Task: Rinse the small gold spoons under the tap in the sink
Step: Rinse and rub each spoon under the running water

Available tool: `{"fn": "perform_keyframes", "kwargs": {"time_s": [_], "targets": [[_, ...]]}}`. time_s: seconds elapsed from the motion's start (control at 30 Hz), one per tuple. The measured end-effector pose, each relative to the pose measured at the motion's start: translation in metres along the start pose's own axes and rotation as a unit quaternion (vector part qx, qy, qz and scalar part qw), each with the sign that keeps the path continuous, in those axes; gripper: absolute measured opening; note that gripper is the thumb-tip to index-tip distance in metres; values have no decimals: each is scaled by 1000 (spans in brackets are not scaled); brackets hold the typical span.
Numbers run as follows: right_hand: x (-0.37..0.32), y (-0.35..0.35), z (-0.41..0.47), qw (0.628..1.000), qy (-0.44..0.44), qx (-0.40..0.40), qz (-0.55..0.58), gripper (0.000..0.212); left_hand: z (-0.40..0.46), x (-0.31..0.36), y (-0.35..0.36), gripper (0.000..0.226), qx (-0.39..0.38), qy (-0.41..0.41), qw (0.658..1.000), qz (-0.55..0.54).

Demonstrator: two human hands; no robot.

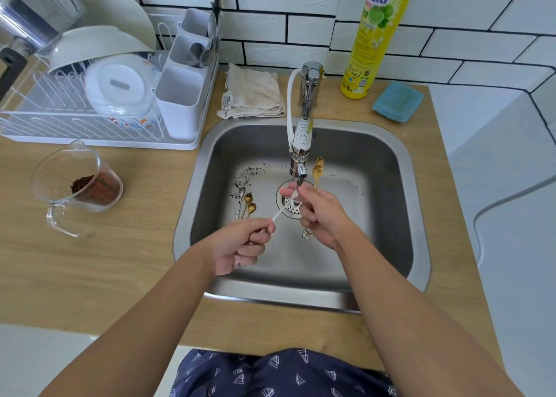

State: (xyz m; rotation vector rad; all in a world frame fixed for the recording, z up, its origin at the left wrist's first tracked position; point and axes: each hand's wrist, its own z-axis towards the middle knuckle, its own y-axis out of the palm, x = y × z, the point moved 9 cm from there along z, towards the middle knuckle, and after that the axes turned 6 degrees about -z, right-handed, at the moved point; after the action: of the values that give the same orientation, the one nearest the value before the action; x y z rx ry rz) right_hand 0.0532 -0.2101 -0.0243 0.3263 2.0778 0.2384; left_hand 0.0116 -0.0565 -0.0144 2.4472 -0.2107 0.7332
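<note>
The right hand [319,213] covers the handles of the gold spoons [318,168] it grips, so their count stays unclear. The white-handled spoon's [281,211] bowl blurs under the tap [298,168], behind fingers. The soap bottle [376,35] is cut off by the top edge, the dish rack [60,120] by the left.

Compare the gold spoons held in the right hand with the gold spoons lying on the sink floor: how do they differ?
The held gold spoons stand upright, bowls up, beside the tap, gripped in the right hand; the lying gold spoons rest flat on the sink floor, left of the drain, untouched. The lying ones sit near dark specks; the held ones are lifted clear of the floor. Both are small and gold.
</note>
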Motion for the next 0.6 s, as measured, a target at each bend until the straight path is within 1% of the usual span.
{"fn": "perform_keyframes", "kwargs": {"time_s": [0.07, 0.1, 0.13, 0.17, 0.2, 0.23, 0.27, 0.3, 0.33, 0.4, 0.43, 0.47, 0.53, 0.6], "targets": [[-1, 6, -3, 999, -9, -36, 23, 21, -5, -3, 4, 23, -65, -37, 993, -94], [-1, 9, -5, 999, -19, -40, 20, 15, -7, -3, 6, 22, -82, -44, 989, -116], [-1, 10, -5, 999, -31, -29, 5, 14, -8, -4, 6, 22, -83, -47, 989, -117], [-1, 9, -4, 999, -43, -1, -22, 20, -7, -4, 4, 23, -64, -44, 993, -91], [-1, 7, -4, 997, -50, 36, -55, 24, -6, -3, -1, 24, -28, -30, 999, -32], [-1, 4, -3, 992, -54, 77, -85, 24, -5, 0, -6, 25, 13, -8, 999, 51], [-1, 1, -4, 987, -58, 111, -103, 24, -6, 5, -10, 25, 48, 17, 990, 133], [1, -1, -3, 984, -62, 128, -108, 25, -6, 10, -10, 24, 70, 39, 979, 186], [3, -1, -2, 985, -64, 124, -104, 23, -6, 13, -10, 24, 81, 52, 974, 206], [6, 5, -1, 990, -65, 89, -83, 15, -7, 17, -9, 24, 90, 62, 974, 199], [7, 5, -1, 992, -64, 79, -71, 14, -8, 18, -9, 25, 91, 63, 975, 193], [7, 5, -1, 993, -61, 77, -61, 16, -8, 18, -10, 25, 90, 62, 975, 192], [6, 1, -1, 993, -53, 84, -59, 10, -8, 18, -9, 25, 83, 60, 974, 202], [7, -1, -1, 991, -36, 95, -82, 21, -7, 17, -9, 25, 80, 57, 972, 213]]}}
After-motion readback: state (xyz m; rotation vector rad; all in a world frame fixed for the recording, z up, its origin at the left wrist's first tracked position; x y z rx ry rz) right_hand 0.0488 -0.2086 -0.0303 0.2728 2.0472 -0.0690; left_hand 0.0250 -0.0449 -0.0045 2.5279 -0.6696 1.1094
